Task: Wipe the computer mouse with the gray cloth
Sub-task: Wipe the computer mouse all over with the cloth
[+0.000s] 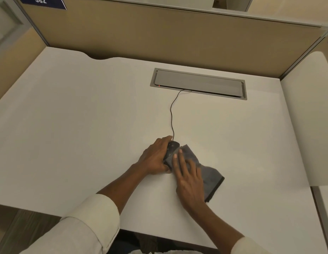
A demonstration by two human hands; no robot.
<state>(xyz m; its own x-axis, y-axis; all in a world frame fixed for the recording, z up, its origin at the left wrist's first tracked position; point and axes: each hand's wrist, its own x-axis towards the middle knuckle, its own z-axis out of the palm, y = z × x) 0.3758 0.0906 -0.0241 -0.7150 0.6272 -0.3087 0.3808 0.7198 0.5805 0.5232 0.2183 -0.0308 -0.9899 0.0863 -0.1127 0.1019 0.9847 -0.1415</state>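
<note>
A black wired computer mouse [172, 147] lies on the white desk [86, 125], a little right of centre. My left hand [155, 158] grips its left side and rear. The gray cloth [209, 175], with a dark hem at its near right edge, drapes over the mouse's right side and spreads onto the desk to the right. My right hand [188, 180] lies flat on the cloth with fingers extended, pressing it against the mouse. Only the mouse's front and top show.
The mouse's thin black cable [172, 114] runs back to a gray cable hatch [198, 82] set in the desk. Beige partition walls [159, 35] enclose the desk at the back and sides. A second desk surface [309, 116] adjoins on the right.
</note>
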